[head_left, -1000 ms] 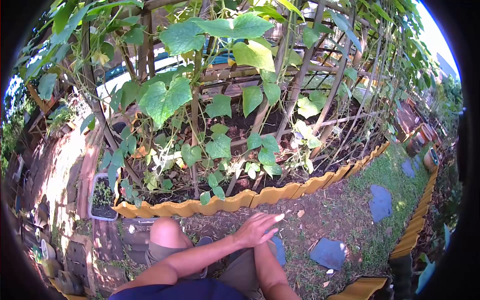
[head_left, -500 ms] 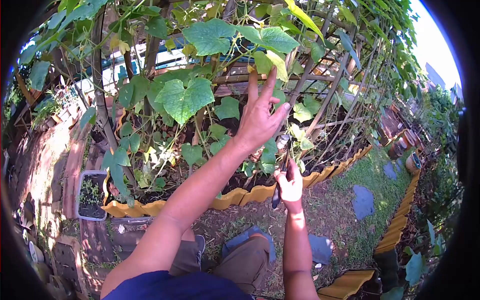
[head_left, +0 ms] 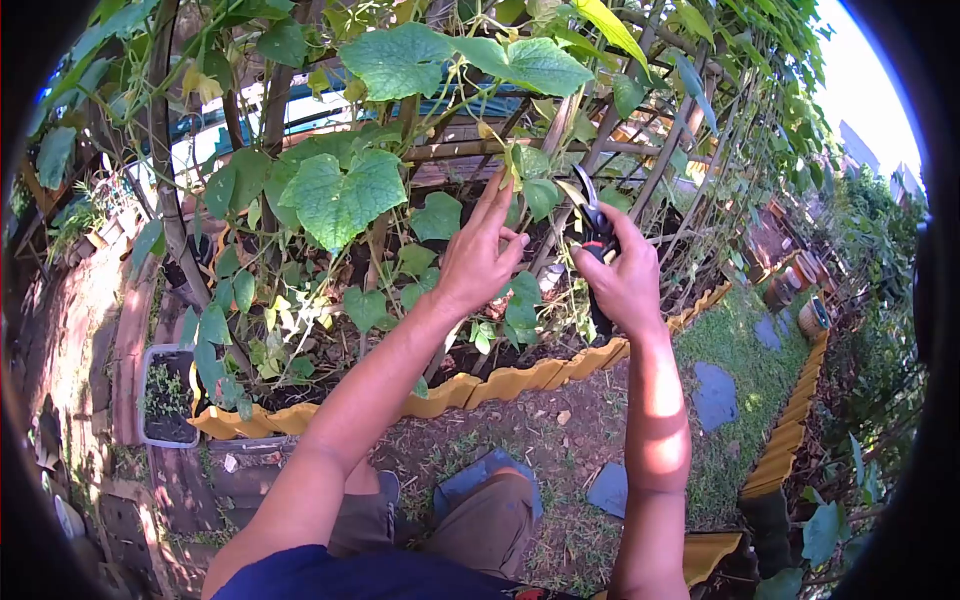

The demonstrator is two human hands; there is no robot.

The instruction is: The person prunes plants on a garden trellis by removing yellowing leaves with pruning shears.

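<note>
Sunlit vines (head_left: pixel 345 195) climb a pole trellis (head_left: pixel 455 149) across the upper frame, with scalloped yellow edging (head_left: pixel 470 388) along its foot at mid-frame. Near the centre, the left hand (head_left: pixel 480 255) reaches up, fingers extended and close together, tips against or just beside a yellow-green leaf (head_left: pixel 511 162). Right of centre, the right hand (head_left: pixel 625 275) wraps the handles of pruning shears (head_left: pixel 593 220), blades parted and pointing up. The shears look stiff and fairly light, best held around the handles; the leaf, probably soft and easily torn, by its stalk. Whether the left fingertips pinch it, I cannot tell. The right hand covers part of the handles; the stalk is lost among foliage.
</note>
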